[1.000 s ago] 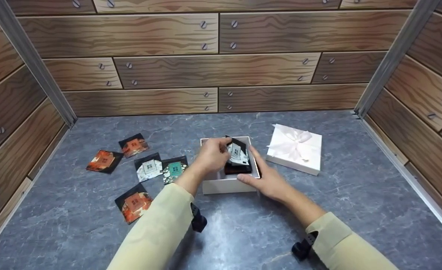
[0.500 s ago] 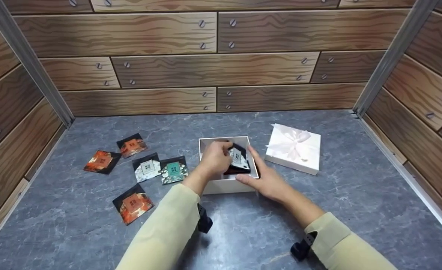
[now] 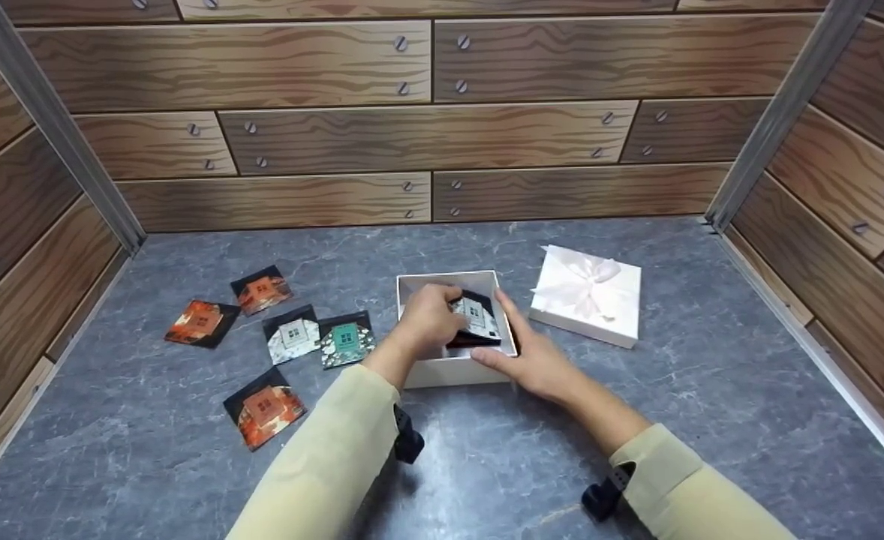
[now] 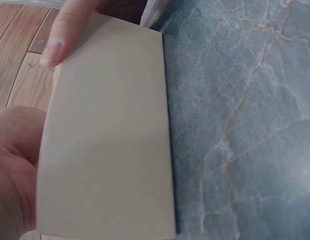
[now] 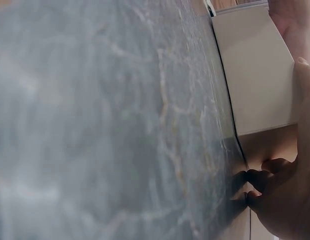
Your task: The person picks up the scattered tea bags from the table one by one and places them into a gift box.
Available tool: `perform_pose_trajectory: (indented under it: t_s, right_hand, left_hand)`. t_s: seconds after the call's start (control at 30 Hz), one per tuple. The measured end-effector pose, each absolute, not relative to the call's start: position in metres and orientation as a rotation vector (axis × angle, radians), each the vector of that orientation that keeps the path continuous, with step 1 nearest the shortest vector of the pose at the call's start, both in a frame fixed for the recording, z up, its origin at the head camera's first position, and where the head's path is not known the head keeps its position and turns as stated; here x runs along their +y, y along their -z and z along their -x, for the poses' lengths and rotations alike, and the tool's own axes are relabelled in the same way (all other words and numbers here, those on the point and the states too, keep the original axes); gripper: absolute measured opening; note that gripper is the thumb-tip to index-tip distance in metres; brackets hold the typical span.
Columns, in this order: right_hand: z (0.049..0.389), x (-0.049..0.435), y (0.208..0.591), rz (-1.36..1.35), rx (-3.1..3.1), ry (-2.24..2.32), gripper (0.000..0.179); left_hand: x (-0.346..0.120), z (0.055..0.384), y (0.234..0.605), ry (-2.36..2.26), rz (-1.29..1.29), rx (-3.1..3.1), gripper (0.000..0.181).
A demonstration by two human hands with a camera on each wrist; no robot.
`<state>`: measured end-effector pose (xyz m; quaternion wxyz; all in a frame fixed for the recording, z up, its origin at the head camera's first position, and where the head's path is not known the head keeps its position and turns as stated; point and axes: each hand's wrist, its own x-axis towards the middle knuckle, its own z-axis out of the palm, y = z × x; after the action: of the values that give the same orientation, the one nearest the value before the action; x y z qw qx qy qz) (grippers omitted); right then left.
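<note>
An open white gift box point(image 3: 457, 373) stands in the middle of the surface, with flat square packets stacked in its right half. On top lies a black packet with a white label point(image 3: 478, 313). My left hand point(image 3: 428, 321) reaches into the box, its curled fingers and thumb holding that packet's left edge; the fingertips are partly hidden. My right hand point(image 3: 539, 364) grips the box's right side, thumb over the front rim and fingers along the outer wall. In the right wrist view, the right fingers point(image 5: 275, 172) curl low beside the box wall point(image 5: 255, 75).
Several packets lie loose at left: orange ones point(image 3: 264, 405), a white-labelled one point(image 3: 293, 337) and a green-labelled one point(image 3: 347, 340). The white lid with a ribbon bow point(image 3: 588, 296) rests to the right. Wood-patterned walls point(image 3: 322, 135) enclose the grey marbled surface point(image 3: 502, 465).
The white-labelled packet has gone from tilted to lying flatter on the stack as my left hand lowered into the box. My right hand has kept its grip on the box.
</note>
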<state>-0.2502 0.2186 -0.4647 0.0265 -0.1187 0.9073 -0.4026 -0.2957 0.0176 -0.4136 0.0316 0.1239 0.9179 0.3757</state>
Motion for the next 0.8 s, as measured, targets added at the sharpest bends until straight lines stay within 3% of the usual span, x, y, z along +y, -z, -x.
perform_pose_trajectory:
  t_s: [0.2,0.4,0.8]
  right_hand:
    - [0.250,0.219,0.464,0.356,2.804,1.229,0.106]
    - [0.251,0.219,0.464,0.356,2.803,1.228,0.106]
    - [0.251,0.220,0.463,0.338,2.785,1.216,0.108]
  left_hand:
    - [0.011,0.290,0.396,-1.016,-0.421,2.837,0.044]
    - [-0.010,0.285,0.373,-1.144,-0.452,2.782,0.054]
    - [-0.134,0.266,0.341,-1.490,-0.411,2.844,0.056]
